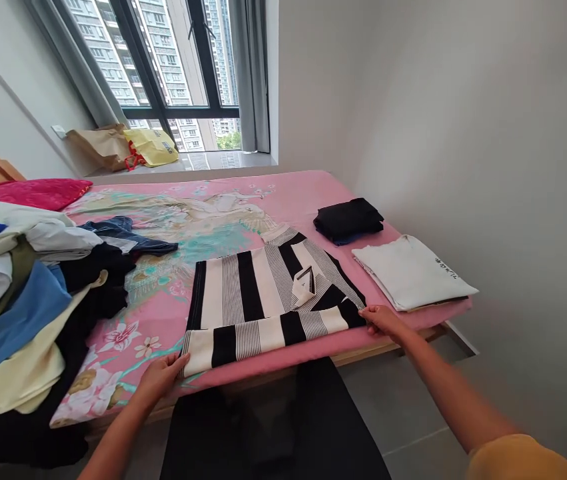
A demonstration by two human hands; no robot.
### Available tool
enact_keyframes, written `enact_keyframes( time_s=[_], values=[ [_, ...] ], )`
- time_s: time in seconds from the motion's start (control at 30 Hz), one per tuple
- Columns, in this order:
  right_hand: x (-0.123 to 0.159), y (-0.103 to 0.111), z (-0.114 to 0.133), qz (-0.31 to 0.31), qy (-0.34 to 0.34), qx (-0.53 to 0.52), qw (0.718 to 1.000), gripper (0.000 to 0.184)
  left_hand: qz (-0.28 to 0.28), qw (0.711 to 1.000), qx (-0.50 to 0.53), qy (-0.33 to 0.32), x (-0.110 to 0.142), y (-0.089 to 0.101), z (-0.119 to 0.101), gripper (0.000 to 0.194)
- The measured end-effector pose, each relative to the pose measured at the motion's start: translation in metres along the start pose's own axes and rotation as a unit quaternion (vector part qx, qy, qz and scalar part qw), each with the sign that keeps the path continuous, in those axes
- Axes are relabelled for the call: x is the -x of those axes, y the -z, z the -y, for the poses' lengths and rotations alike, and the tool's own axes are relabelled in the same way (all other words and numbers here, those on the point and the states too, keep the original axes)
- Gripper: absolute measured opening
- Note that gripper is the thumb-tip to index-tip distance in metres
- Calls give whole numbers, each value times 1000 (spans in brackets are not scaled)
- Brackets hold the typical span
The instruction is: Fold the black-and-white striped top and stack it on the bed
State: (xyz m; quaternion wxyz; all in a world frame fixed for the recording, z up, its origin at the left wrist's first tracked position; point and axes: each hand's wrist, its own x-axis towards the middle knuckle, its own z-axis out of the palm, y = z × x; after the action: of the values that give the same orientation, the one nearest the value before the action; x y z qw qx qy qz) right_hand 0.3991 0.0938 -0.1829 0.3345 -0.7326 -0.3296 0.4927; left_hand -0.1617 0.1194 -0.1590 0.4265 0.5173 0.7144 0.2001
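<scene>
A black-and-white striped shirt [263, 287] lies flat on the pink floral bedsheet [163, 313], its near side folded over along the bed's front edge. My left hand [160, 375] pinches the folded strip's left end, fingers closed on the cloth. My right hand [380, 319] grips the strip's right end near the collar side. The white collar [306, 283] points up in the shirt's middle.
A heap of unfolded clothes [23, 300] covers the bed's left side. A folded black garment [348, 219] and a folded white one [410, 272] lie at the right by the wall. Paper and yellow bags [128, 145] sit on the window sill. A red pillow [33, 192] lies far left.
</scene>
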Motion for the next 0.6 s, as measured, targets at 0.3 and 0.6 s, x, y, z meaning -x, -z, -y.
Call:
enact_keyframes(
  time_s=[0.3, 0.6],
  values=[
    [11, -1, -8, 1, 24, -45, 999, 27, -46, 998, -18, -40, 13, -4, -1, 57],
    [13, -10, -8, -60, 35, -34, 997, 21, -99, 988, -106, -57, 14, -7, 6, 41]
  ],
)
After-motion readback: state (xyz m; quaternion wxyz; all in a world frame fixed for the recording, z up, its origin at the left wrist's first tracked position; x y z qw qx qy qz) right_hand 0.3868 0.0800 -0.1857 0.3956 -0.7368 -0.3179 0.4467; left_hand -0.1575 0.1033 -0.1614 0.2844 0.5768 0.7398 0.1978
